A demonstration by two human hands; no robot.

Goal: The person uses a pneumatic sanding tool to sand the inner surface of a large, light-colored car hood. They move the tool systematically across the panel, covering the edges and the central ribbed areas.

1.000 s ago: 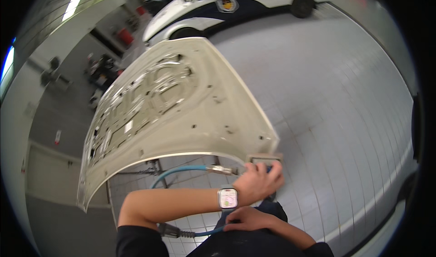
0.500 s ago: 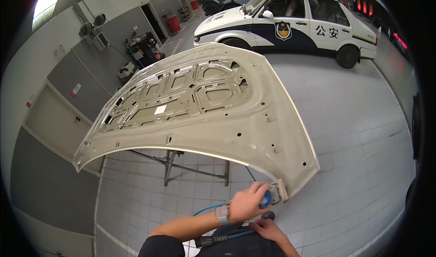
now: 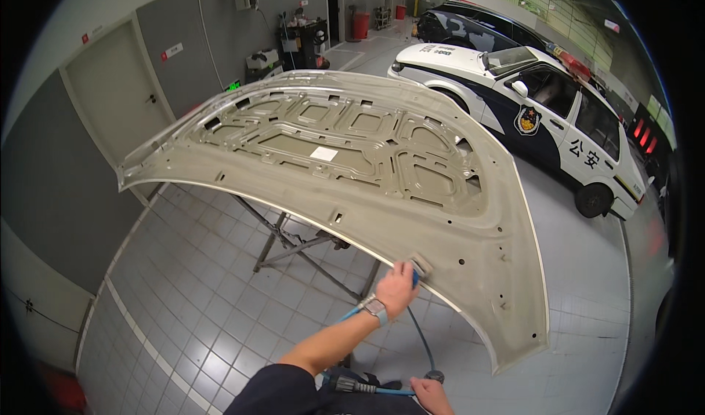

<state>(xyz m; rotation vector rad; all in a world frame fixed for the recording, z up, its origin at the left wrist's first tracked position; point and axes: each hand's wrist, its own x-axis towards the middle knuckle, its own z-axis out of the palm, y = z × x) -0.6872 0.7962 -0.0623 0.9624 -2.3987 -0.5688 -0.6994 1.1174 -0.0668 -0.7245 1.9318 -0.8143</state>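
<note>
A car hood (image 3: 389,233) lies with its ribbed, beige-grey underside up on a metal stand (image 3: 294,248). My left hand (image 3: 397,290), with a watch on its wrist, is closed round a small hand sander (image 3: 420,267) with a blue top. The sander's pad rests on the hood's near edge, right of the middle. Low in front of my body, my right hand (image 3: 431,395) is closed on a blue hose (image 3: 395,391). A thick dark connector (image 3: 351,384) sits on that hose to the left of my right hand.
A white and dark-blue police car (image 3: 547,114) stands beyond the hood at the right, with a dark car (image 3: 477,27) behind it. Equipment and a cart (image 3: 302,41) stand by the grey wall. A door (image 3: 117,85) is at the left. Tiled floor (image 3: 220,297) lies below.
My left hand has moved the sander left along the hood's near edge, away from the right corner. My view has turned, so the hood and cars sit differently. The right hand stays low.
</note>
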